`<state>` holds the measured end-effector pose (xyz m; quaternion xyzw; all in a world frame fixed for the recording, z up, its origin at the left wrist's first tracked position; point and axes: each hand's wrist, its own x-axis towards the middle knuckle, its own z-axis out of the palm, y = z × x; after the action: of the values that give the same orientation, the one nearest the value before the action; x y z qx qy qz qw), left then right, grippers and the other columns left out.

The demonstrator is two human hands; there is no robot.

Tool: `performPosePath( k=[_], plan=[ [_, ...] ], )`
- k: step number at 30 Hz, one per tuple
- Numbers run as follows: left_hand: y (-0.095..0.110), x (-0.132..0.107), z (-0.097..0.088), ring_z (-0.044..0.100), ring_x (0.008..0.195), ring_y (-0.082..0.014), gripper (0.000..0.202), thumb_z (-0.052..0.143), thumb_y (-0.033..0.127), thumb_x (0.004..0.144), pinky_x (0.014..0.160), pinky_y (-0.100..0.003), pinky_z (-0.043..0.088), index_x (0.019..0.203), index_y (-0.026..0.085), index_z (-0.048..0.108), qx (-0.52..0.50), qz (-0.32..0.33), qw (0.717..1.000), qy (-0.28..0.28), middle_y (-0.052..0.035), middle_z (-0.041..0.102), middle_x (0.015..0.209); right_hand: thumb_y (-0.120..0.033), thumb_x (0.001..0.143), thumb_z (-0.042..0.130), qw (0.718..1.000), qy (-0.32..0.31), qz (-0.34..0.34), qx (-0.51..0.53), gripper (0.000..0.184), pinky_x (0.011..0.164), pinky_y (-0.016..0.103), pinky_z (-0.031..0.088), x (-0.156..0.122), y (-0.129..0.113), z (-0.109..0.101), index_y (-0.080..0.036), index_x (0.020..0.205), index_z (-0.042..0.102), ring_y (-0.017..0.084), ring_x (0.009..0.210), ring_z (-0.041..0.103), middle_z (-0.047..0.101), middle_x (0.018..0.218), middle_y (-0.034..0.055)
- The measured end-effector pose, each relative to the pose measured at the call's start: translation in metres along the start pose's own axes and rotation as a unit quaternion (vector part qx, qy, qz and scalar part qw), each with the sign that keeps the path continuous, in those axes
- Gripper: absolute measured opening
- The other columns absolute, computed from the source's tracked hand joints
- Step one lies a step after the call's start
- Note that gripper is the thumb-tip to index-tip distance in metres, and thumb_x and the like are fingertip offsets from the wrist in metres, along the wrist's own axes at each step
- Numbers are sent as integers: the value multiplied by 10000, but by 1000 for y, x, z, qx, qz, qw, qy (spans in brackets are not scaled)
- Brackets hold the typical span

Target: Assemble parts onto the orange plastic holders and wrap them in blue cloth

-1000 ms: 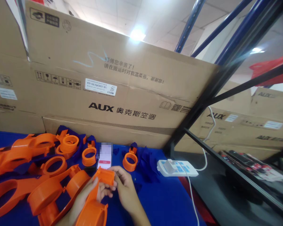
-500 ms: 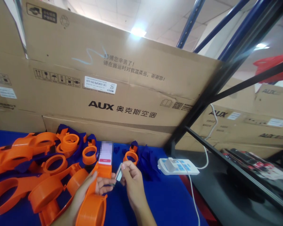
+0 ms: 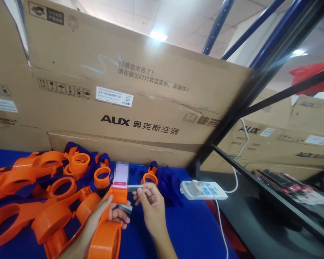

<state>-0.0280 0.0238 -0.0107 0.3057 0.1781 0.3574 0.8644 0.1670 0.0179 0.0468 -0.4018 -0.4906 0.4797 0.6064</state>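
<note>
My left hand (image 3: 101, 217) is wrapped round an orange plastic tape-dispenser frame (image 3: 108, 230), near its upper end. A small grey metal piece (image 3: 125, 208) lies against the fingertips of that hand. My right hand (image 3: 148, 201) pinches a thin serrated metal strip (image 3: 135, 186), held level just right of the frame's top. Both hands hover over the blue table (image 3: 189, 230), in front of a phone (image 3: 120, 175) standing upright.
Several more orange frames (image 3: 29, 216) and orange rings (image 3: 102, 177) lie to the left, with dark blue parts (image 3: 170, 187) behind. A white power strip (image 3: 203, 190) sits right of my hands. Big AUX cardboard boxes (image 3: 129, 104) wall off the back. A dark shelf frame (image 3: 259, 86) stands right.
My right hand drew away from the frame's top with a thin metal strip, then turned it from steeply tilted to level and lifted it slightly. The left hand stayed on the frame.
</note>
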Motion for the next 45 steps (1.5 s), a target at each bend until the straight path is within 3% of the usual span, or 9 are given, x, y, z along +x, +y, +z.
performPosePath(
  k=[7, 12, 17, 23, 28, 34, 40, 45],
  plan=[
    [-7, 4, 0, 779, 740, -303, 706, 619, 746, 839, 675, -334, 527, 1128, 115, 749, 0, 1, 999, 42, -164, 816, 822, -430, 921, 734, 998, -28, 0, -54, 255, 594, 248, 482, 2, -1, -5, -203, 940, 620, 163, 675, 627, 719, 758, 30],
    [-5, 6, -1, 775, 715, -300, 645, 655, 728, 828, 678, -347, 516, 1099, 148, 739, 9, 24, 998, 62, -139, 820, 801, -409, 934, 722, 995, -67, 12, -71, 227, 587, 236, 438, 0, -8, -9, -200, 936, 636, 136, 632, 563, 703, 748, 11],
    [3, 4, -3, 782, 754, -346, 744, 754, 768, 691, 696, -378, 535, 1068, 127, 743, 10, -53, 998, 38, -169, 818, 801, -402, 941, 716, 992, -83, 23, -96, 220, 589, 231, 417, 4, -13, -13, -198, 915, 638, 131, 636, 542, 704, 754, 8],
    [-13, -5, 23, 743, 592, -265, 579, 598, 695, 888, 579, -318, 504, 1081, 157, 688, 56, 45, 990, 125, -120, 785, 695, -396, 950, 706, 988, -102, 27, -116, 215, 641, 250, 451, 1, -12, -14, -195, 925, 634, 150, 679, 599, 735, 801, 32],
    [-17, -8, 46, 734, 593, -237, 443, 619, 613, 915, 581, -307, 516, 1021, 185, 668, 93, 84, 979, 161, -105, 786, 707, -402, 963, 682, 987, -119, 23, -110, 224, 658, 273, 486, -1, -7, -5, -195, 890, 643, 165, 665, 637, 695, 750, 16],
    [-11, -4, 44, 742, 615, -253, 506, 677, 646, 855, 593, -317, 520, 1066, 187, 649, 73, 116, 969, 208, -90, 784, 716, -410, 916, 736, 988, -37, -30, -150, 228, 748, 307, 532, 2, -2, -9, -196, 994, 749, 217, 817, 681, 751, 891, 64],
    [-14, -6, 41, 747, 645, -243, 516, 626, 648, 896, 626, -318, 527, 1109, 178, 626, 60, 103, 972, 203, -105, 796, 772, -414, 931, 709, 983, -75, -59, -160, 227, 744, 328, 556, 3, -4, -12, -215, 917, 818, 240, 844, 696, 767, 932, 88],
    [-17, -7, 48, 742, 631, -222, 432, 682, 561, 900, 632, -334, 546, 1121, 200, 595, 72, 117, 971, 195, -83, 786, 879, -393, 969, 667, 973, -132, -57, -180, 220, 745, 328, 550, -2, -13, -3, -246, 1002, 828, 227, 853, 680, 738, 966, 83]
  ],
)
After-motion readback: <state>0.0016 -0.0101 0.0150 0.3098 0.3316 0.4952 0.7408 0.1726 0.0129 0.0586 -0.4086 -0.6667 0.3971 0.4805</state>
